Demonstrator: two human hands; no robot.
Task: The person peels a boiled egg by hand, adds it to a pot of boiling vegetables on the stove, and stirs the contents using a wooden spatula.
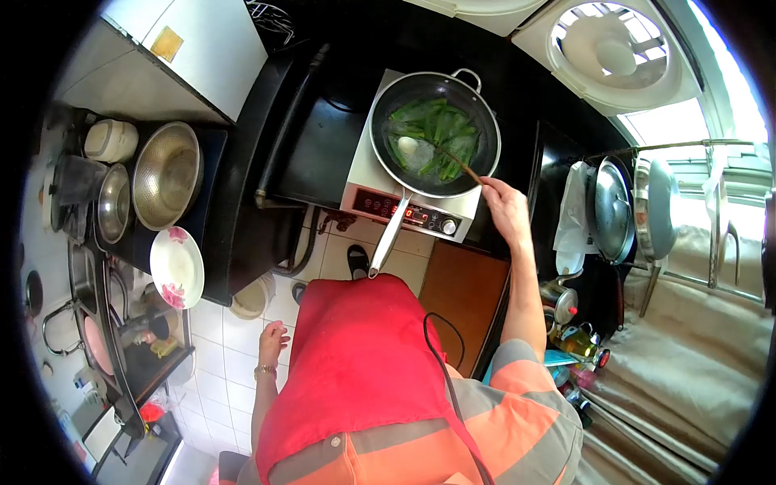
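Observation:
My right hand (508,212) is closed around thin brown chopsticks (462,166) at the pan's right rim. Their far ends reach into a dark frying pan (482,113). In it, green leafy vegetables (436,121) lie in bubbling liquid, with a white, egg-like round thing (407,145) at the left of the middle. The pan stands on an induction cooker (364,194) with lit red digits, its metal handle (390,238) pointing toward me. Beside the red apron (364,347), my left hand (273,343) hangs low, fingers loosely bent and apart, nothing seen in it.
At left, a metal colander (167,176), a smaller metal bowl (114,204) and a flowered white plate (176,267) stand on a dark counter. A bucket (252,297) sits on the floor. Pans (613,210) hang at right, near bottles (579,343). A cable (443,360) crosses the apron.

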